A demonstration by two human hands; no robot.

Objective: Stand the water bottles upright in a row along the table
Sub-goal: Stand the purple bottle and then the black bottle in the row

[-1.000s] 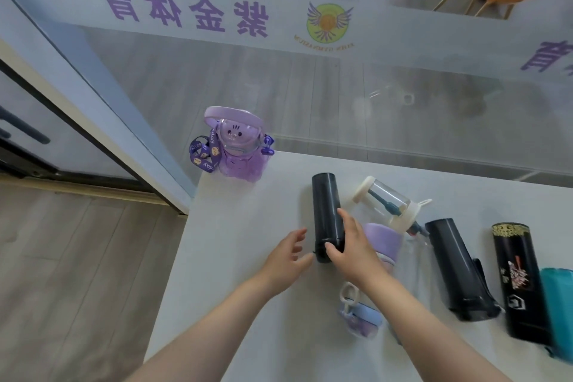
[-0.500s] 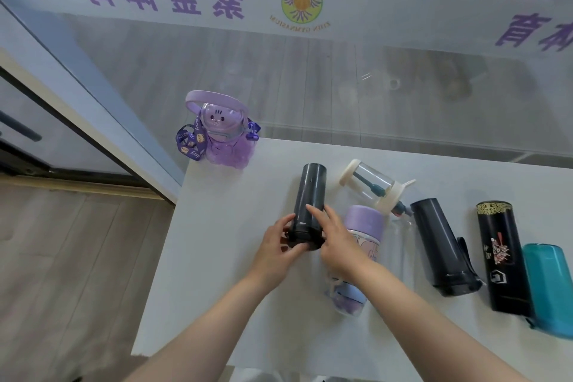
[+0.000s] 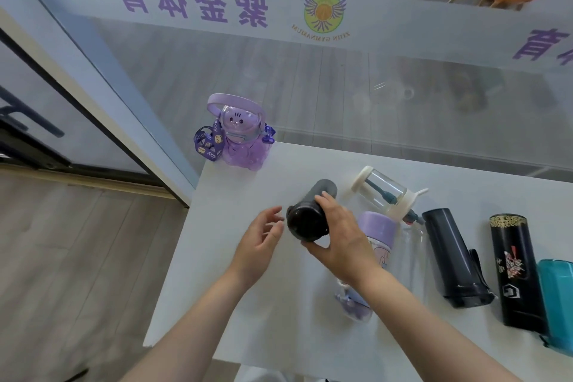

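The long white table (image 3: 235,257) ran beside a glass wall with purple lettering (image 3: 189,3), and most of the bottles on it lay flat. Well to the right lay a teal bottle (image 3: 558,304), a black cylindrical flask with printed designs (image 3: 514,270) and a dark grey flask with a side clip (image 3: 452,257); nearer the middle lay a clear bottle with a lilac cap (image 3: 376,236) and a clear bottle with a cream lid and straw (image 3: 384,192). Only the purple cartoon-faced bottle with a handle and strap (image 3: 238,133) stood upright, at the far left corner. The right hand (image 3: 341,236) gripped the slim dark cylindrical bottle (image 3: 310,214) near its upper end, fingers over the top and thumb beneath, the bottle tilted with its far end down by the table; whether that end touched the surface could not be told. The left hand (image 3: 260,242) hovered just beside it, fingers loosely spread, holding nothing. The bottle looked part-way raised. The risk appeared to be its smooth narrow body: its base could skid as it pivoted, or it could topple if let go before sitting flat, and the right forearm passed close above the lilac-capped bottle, which might be nudged into a roll.
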